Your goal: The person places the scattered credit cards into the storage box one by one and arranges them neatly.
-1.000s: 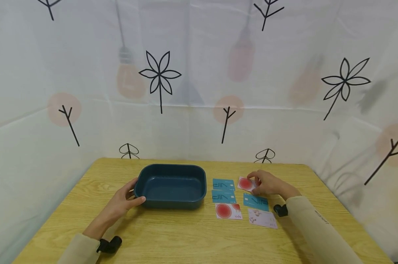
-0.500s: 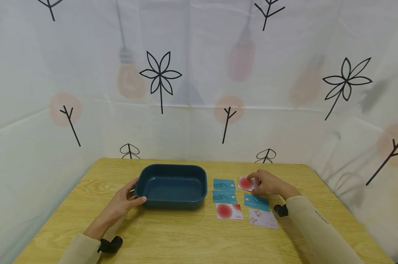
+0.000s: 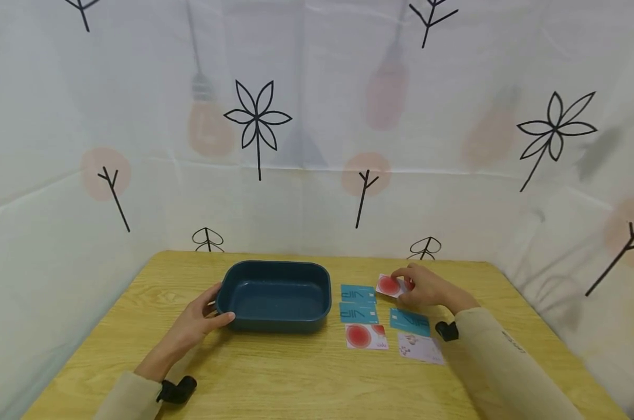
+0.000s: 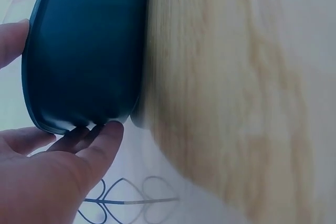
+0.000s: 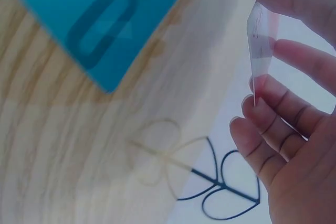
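Observation:
My right hand (image 3: 424, 287) pinches a white card with a red circle (image 3: 388, 285) between thumb and fingers at the table's back right. In the right wrist view this card (image 5: 261, 51) stands edge-on, off the table, in the right hand (image 5: 299, 114). My left hand (image 3: 192, 321) rests against the left end of a dark blue-green rectangular container (image 3: 275, 325), its fingers and extended thumb touching the outside. Close up, fingertips of the left hand (image 4: 52, 171) touch the wall of the container (image 4: 89, 51). Part of the held card is hidden by my fingers.
Right of the container lie two teal cards (image 3: 357, 293), a red-circle card (image 3: 366, 336), another teal card (image 3: 410, 321) and a pale floral card (image 3: 421, 348). The wooden table (image 3: 275, 379) meets a patterned white cloth (image 3: 306, 204) at the back.
My right hand has lifted the red-circle card off the table and shifted slightly left and up with it. The left hand and the container stay in place.

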Demonstrator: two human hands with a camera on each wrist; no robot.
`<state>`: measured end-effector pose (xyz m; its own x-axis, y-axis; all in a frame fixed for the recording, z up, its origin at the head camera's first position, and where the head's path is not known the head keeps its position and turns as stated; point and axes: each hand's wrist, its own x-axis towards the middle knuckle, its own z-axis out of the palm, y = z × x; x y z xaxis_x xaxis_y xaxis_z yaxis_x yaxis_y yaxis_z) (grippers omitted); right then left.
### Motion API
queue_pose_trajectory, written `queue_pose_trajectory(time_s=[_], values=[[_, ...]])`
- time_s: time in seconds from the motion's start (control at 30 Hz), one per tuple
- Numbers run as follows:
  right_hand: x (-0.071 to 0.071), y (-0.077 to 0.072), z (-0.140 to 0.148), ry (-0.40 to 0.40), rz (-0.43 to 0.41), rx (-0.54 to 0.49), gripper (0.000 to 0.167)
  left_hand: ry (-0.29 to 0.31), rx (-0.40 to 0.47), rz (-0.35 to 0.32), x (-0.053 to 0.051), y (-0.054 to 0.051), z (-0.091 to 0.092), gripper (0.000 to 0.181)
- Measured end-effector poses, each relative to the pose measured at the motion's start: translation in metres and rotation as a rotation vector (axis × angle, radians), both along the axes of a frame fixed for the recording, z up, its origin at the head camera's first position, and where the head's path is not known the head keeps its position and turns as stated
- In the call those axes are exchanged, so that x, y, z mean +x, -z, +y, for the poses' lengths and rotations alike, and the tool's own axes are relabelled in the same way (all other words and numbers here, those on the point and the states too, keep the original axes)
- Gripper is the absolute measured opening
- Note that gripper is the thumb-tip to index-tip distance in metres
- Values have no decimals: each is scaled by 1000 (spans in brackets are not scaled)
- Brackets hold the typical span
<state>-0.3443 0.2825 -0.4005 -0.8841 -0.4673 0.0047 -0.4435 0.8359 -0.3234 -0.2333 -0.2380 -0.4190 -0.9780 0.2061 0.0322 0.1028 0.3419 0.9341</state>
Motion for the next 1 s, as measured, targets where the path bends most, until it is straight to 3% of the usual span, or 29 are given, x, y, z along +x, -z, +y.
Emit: queue_pose_trajectory(time_s=[0.27,0.73,1.0], values=[[1,-8,-10,-28,47,22,49,14,24,3,-3,1,8,85],[-3,-26,-60,-146,52,39,47,-8,4,7,3,1,-3,85],[-4,-33,-68,-171,70,41,49,18,18,7,1,0,1,85]])
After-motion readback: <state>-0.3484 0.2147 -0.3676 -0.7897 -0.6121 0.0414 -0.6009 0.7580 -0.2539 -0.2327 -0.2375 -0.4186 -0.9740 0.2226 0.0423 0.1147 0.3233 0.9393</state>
